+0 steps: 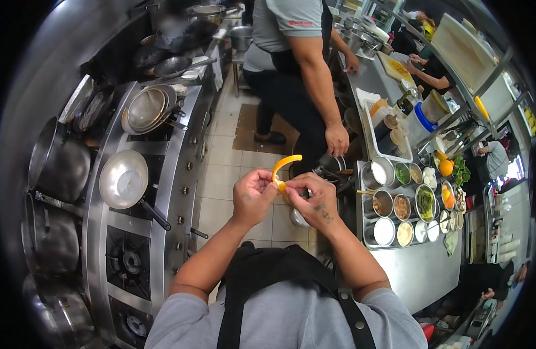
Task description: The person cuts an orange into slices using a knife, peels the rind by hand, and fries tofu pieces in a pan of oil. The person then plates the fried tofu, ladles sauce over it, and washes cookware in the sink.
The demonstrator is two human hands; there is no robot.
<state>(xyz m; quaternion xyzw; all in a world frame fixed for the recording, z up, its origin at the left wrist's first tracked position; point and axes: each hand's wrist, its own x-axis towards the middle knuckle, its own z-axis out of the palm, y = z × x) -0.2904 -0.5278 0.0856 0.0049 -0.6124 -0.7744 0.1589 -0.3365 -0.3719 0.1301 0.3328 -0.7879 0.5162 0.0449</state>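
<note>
In front of my chest both hands are closed on an orange slice (286, 160), whose bright rind curves up and to the right above my fingers. My left hand (252, 198) pinches its lower end between thumb and fingertips. The fingertips of my right hand (314, 200) press together on the same lower part, close beside the left thumb. Pale and orange bits show between the fingertips; how far the flesh is parted from the rind is hidden.
On the left runs a steel stove (154, 250) with a frying pan (124, 179) and strainers (146, 109). A co-worker's arm (314, 75) and legs are just ahead. To the right, a counter (413, 279) carries several metal ingredient containers (384, 231) and a bottle tray (403, 157).
</note>
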